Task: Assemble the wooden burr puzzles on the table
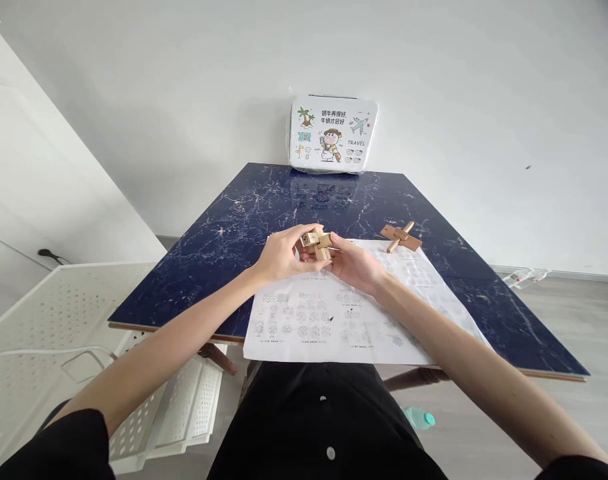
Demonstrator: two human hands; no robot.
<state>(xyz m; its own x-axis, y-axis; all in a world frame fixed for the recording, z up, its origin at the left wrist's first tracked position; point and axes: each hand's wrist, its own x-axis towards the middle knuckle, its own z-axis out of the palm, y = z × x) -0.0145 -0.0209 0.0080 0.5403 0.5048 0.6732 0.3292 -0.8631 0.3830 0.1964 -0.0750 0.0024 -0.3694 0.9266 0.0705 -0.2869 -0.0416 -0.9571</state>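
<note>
A light wooden burr puzzle (318, 244) of interlocking notched blocks sits between my two hands, above a printed sheet. My left hand (284, 252) grips it from the left, thumb below and fingers over the top. From the right, my right hand (355, 261) holds it too, with the thumb on its upper right side and fingers partly hidden beneath. The white instruction sheet (304, 333) carries rows of small diagrams and lies under both forearms. Another wooden puzzle (401, 237), made of crossed flat and stick pieces, rests at the sheet's upper right edge.
The blue marble-patterned table (224, 220) has a white cartoon-printed case (334, 133) standing at its back against the wall. A white perforated rack (74, 300) with a cable stands at left. On the floor lie a bottle with a teal cap (420, 419) and a clear plastic wrapper (527, 277).
</note>
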